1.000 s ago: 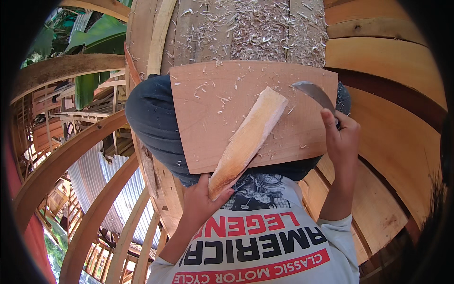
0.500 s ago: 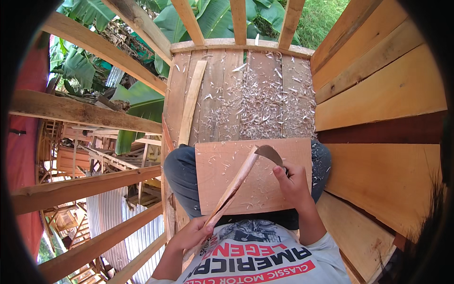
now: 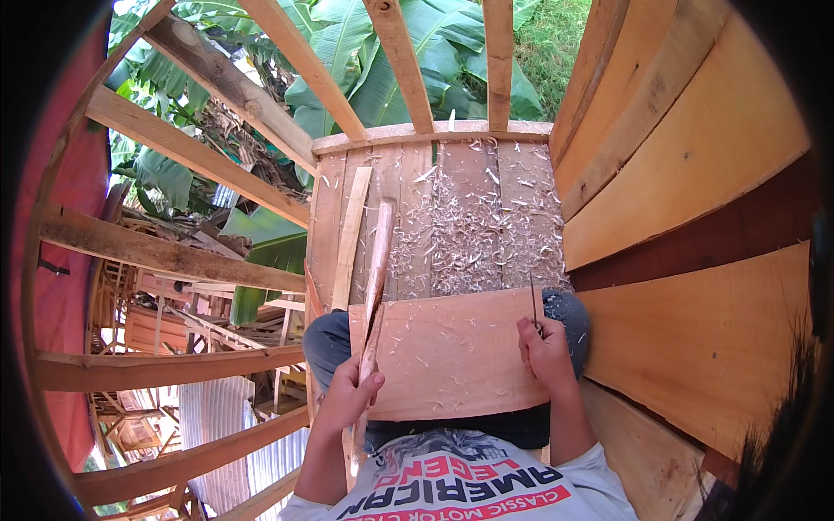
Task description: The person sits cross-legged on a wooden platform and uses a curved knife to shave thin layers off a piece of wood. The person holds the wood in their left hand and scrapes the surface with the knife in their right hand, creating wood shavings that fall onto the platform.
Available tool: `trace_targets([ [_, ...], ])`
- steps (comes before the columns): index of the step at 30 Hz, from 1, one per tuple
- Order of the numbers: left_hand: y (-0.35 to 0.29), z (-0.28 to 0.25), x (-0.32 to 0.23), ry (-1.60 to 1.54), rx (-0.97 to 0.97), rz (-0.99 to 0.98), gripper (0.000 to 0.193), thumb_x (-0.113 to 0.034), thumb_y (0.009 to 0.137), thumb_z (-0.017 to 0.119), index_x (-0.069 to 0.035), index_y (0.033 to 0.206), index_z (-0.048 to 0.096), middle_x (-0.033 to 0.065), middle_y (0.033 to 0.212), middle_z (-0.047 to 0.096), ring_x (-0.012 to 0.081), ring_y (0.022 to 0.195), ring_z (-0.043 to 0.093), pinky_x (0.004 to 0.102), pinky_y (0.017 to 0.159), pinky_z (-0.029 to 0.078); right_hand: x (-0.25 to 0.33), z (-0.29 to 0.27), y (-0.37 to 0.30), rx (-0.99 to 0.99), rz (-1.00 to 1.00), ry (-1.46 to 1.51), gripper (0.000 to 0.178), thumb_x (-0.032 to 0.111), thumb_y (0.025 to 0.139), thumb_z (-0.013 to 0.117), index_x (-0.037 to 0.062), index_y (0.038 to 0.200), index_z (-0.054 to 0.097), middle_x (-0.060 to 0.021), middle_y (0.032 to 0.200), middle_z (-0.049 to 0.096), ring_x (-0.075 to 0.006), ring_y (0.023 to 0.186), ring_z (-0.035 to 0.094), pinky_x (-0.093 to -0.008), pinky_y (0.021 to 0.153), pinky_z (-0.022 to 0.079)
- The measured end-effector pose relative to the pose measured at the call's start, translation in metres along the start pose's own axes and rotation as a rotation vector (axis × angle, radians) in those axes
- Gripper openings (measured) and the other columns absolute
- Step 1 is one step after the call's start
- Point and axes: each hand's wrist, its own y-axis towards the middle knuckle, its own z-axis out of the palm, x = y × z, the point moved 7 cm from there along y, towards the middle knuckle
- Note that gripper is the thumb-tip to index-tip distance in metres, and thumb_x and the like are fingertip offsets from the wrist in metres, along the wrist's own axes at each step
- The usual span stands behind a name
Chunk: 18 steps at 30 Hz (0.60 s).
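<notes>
My left hand [image 3: 349, 398] is wrapped round the lower part of a long, whittled wooden stick [image 3: 379, 260]. The stick stands nearly upright in the picture, its far end over the floor planks, with a dark split along its middle. In my right hand [image 3: 547, 352] is a knife [image 3: 534, 300], seen almost edge-on, its thin blade pointing away from me. Blade and stick are well apart. Across my lap lies a flat wooden board [image 3: 452, 356] with a few shavings on it.
Pale wood shavings [image 3: 473, 230] litter the plank floor [image 3: 408, 165] ahead. A loose wooden strip [image 3: 351, 234] lies there at the left. Slatted railings [image 3: 174, 252] stand left and ahead, and a plank wall [image 3: 686, 313] rises close on the right. Banana leaves [image 3: 382, 78] show beyond.
The stick has swung away from the knife to the left and now points forward. My left hand has moved up with it. The blade has turned from leaning left to pointing forward.
</notes>
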Motion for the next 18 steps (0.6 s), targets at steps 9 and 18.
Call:
trace_targets([
  [9,0.047,0.024,-0.026,0.382,-0.156,-0.109,0.045,-0.030,0.082,0.070,0.002,0.111,0.057,0.0082,0.082,0.062,0.0150,0.068,0.060,0.0290,0.063,0.048,-0.018,-0.003,0.010,-0.014,0.086,0.219,0.030,0.026,0.093,0.057,0.0084,0.071,0.049,0.0039,0.050,0.042,-0.0048,0.038,0.038,-0.0225,0.036,0.031],
  [18,0.030,0.001,-0.011,0.473,-0.305,0.033,0.050,-0.024,0.078,0.073,0.005,0.114,0.056,0.0169,0.099,0.066,0.0195,0.088,0.062,0.0311,0.078,0.047,-0.020,-0.014,0.015,-0.032,0.172,0.406,0.032,0.026,0.095,0.055,0.0098,0.069,0.043,0.0022,0.051,0.039,-0.0067,0.038,0.038,-0.0231,0.036,0.032],
])
